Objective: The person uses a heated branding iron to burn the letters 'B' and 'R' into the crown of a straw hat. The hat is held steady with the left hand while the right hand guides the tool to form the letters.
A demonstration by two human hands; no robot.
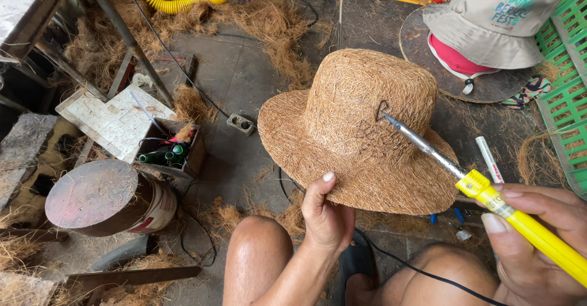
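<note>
Head view: our left hand [326,211] pinches the brim of the coarse coconut-fibre hat [361,129]; our right hand [535,245] is closed on the yellow soldering iron [489,195], its metal tip touching the crown. Around: white marker [489,158], beige bucket hat [495,22], green crate [565,92].

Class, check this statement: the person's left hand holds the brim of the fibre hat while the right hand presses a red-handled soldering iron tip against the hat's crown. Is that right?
Not quite. The handle of the soldering iron is yellow, not red, as the head view shows. The rest stands: the left hand holds the brim of the fibre hat, and the right hand presses the tip against the crown.
</note>
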